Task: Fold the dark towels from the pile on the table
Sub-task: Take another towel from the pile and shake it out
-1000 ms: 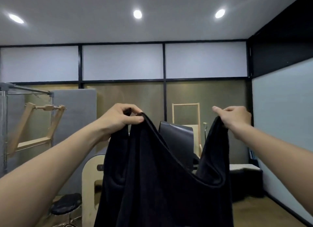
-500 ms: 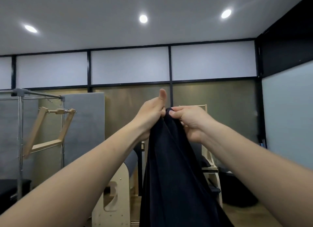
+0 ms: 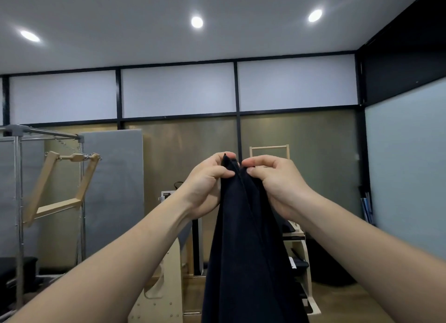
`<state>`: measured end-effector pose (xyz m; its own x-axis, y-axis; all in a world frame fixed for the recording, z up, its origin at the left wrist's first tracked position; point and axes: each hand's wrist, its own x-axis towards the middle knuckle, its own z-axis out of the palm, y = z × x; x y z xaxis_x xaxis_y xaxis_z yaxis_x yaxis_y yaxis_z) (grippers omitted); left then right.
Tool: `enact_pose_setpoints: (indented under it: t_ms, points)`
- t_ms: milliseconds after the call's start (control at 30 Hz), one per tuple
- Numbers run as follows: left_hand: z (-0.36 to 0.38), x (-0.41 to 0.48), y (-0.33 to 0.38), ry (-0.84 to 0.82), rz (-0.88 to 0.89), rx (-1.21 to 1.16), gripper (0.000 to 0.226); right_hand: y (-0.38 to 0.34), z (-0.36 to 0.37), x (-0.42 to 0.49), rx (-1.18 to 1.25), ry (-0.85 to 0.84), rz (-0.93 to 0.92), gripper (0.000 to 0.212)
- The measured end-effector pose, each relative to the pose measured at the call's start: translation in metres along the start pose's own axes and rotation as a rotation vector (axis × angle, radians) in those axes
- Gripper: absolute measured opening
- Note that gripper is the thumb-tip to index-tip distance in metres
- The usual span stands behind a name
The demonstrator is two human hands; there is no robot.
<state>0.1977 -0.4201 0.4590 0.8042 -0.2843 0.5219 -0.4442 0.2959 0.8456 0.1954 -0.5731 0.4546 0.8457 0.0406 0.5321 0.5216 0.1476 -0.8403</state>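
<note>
A dark towel hangs in the air in front of me, doubled lengthwise, its lower end running out of the bottom of the view. My left hand pinches its top edge from the left. My right hand pinches the top edge from the right, so both hands meet at the same top corners. The table and the pile of towels are out of view.
A metal frame with a wooden bar stands at the left beside a grey panel. Pale wooden exercise equipment stands behind the towel, more of it at the right. Glass walls close the room.
My hands, spread apart a second ago with the towel open between them, have come together. The towel now hangs doubled, and my left thumb has closed onto its edge.
</note>
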Motion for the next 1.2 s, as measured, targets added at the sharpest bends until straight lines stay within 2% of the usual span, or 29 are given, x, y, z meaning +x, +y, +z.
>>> enact_pose_setpoints:
  t_ms: [167,300,533,600,700,800,967,1100,1200]
  points:
    - [-0.004,0.005,-0.002,0.025,0.04,0.061,0.025,0.002,-0.006,0.003,0.074,-0.005,-0.012,0.035]
    - [-0.002,0.008,-0.001,0.067,0.071,0.194,0.033,0.002,-0.008,0.004,0.022,-0.006,-0.046,0.02]
    - [0.004,0.011,-0.003,0.137,0.129,0.361,0.026,0.006,-0.014,0.003,-0.076,-0.042,-0.224,0.026]
    - [0.002,0.013,-0.002,0.094,0.069,0.403,0.031,0.006,-0.017,0.002,-0.087,-0.071,-0.255,0.026]
    - [0.006,0.014,0.001,0.027,0.037,0.464,0.014,0.004,-0.022,0.002,-0.153,-0.068,-0.33,0.025]
    - [0.012,0.019,0.009,0.125,0.138,0.585,0.018,0.01,-0.026,0.003,-0.21,-0.014,-0.357,0.018]
    - [0.004,0.029,0.037,0.263,0.285,0.54,0.023,0.061,-0.048,0.003,-0.389,-0.153,-0.132,0.004]
    - [-0.028,0.035,0.056,0.442,0.372,0.438,0.031,0.106,-0.078,-0.002,-0.744,-0.16,0.059,0.03]
    - [-0.054,0.035,0.062,0.541,0.411,0.402,0.03,0.136,-0.102,-0.009,-0.989,-0.227,0.235,0.027]
